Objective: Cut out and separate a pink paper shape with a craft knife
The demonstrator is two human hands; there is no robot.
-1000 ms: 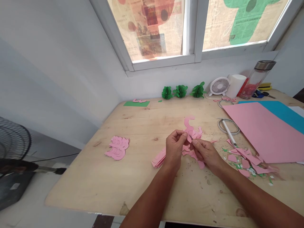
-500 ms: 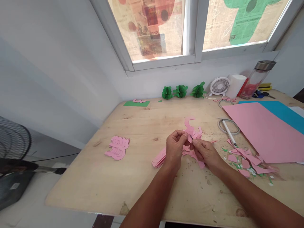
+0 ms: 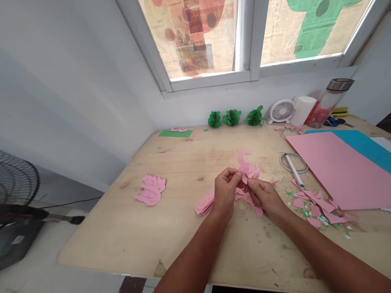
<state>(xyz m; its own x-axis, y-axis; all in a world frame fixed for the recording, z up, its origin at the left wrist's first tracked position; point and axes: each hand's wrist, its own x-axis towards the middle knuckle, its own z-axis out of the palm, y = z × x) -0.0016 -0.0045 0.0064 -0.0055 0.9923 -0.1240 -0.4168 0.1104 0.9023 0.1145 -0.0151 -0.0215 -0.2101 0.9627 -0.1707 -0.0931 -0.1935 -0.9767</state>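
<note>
Both hands meet over a pink paper cutout (image 3: 244, 166) with a curved, hook-like end pointing away from me. My left hand (image 3: 226, 189) pinches it between thumb and fingers. From the other side my right hand (image 3: 265, 197) has its thumb and fingers closed at the paper's lower edge; whether a small tool is in that pinch I cannot make out. Beneath the hands lie pink scraps (image 3: 249, 198), partly hidden. Folded pink paper strips (image 3: 204, 202) stick out left of my left hand. Farther left lies a stack of scalloped pink cutouts (image 3: 151, 189).
Right of my hands are a white pen (image 3: 294, 170) on a ring (image 3: 285, 162), pink and green scraps (image 3: 320, 207) and a pink sheet (image 3: 348, 175) over a blue one (image 3: 360, 142). Green paper figures (image 3: 232, 117), a small fan (image 3: 282, 110) and a glass bottle (image 3: 328, 106) stand by the wall.
Almost nothing differs. Both hands keep their pinch on the pink paper, with only a very slight shift.
</note>
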